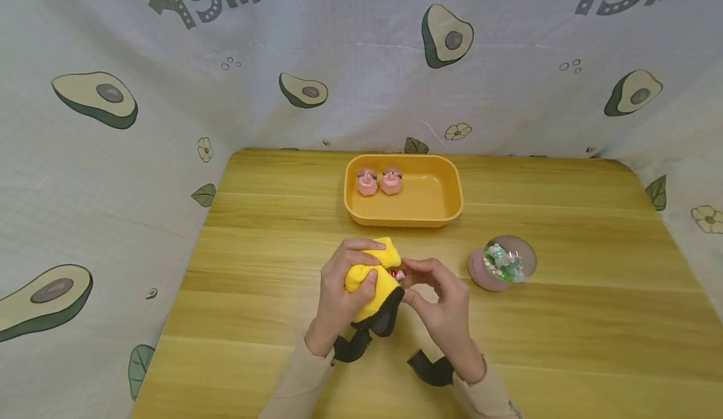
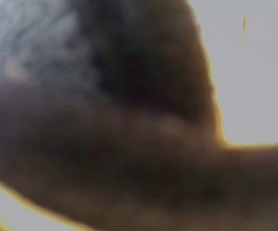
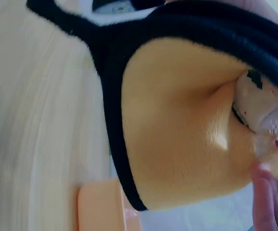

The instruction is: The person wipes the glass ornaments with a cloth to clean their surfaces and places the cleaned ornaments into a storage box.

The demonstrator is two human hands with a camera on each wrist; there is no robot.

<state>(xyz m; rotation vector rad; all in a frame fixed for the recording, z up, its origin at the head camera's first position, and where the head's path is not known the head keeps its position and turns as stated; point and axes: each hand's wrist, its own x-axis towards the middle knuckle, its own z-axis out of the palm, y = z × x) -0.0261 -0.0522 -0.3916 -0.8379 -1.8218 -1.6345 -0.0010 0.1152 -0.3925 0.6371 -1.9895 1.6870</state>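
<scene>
In the head view my left hand grips a bunched yellow cloth with a dark border. My right hand pinches a small snow globe against the cloth, thumb and fingers at its side. The right wrist view shows the globe's clear dome, with a red and white figure inside, and its pale base against the cloth. Much of the globe is hidden by the cloth and fingers. The left wrist view is dark and blurred.
A yellow tray stands behind the hands, with two small pink snow globes at its left end. To the right, a larger snow globe with a pink base lies tilted on the wooden table. Avocado-print fabric hangs around the table.
</scene>
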